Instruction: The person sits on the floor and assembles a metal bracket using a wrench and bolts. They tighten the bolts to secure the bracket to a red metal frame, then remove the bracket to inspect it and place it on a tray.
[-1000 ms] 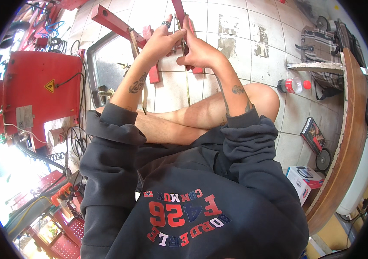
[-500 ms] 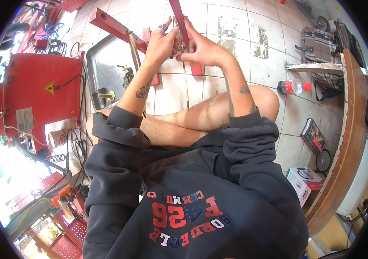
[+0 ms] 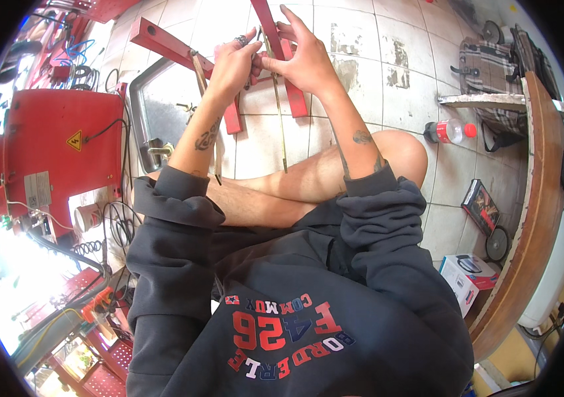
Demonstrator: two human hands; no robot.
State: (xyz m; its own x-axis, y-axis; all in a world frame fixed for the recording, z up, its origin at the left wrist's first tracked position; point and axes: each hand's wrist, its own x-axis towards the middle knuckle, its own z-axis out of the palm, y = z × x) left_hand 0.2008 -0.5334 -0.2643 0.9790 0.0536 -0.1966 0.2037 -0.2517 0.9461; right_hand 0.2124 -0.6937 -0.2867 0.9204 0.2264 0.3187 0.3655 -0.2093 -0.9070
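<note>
Beyond my crossed legs stands a red metal frame (image 3: 295,99), and both hands are at its upright bar. My left hand (image 3: 230,69), with a ring on one finger, is left of the bar, its fingers curled round something small and dark that I cannot make out. My right hand (image 3: 306,63) is on the other side with fingers spread; its thumb reaches toward the left fingertips and its index finger points up beside the bar. A thin yellowish rod or cable (image 3: 281,126) hangs from the bar toward my shin. Another thin strip (image 3: 201,74) passes behind my left forearm.
At left are a metal tray (image 3: 140,99), a red machine housing (image 3: 64,145) and loose black cables (image 3: 120,225). On the right stand a plastic bottle (image 3: 450,131), a flat case (image 3: 480,208), a box (image 3: 467,278), a plaid bag (image 3: 490,66) and a wooden tabletop edge (image 3: 540,198).
Both hands have shifted slightly left. My right fingers have spread and the index finger has lifted, while the left hand stays curled. The frame sits slightly further left in view.
</note>
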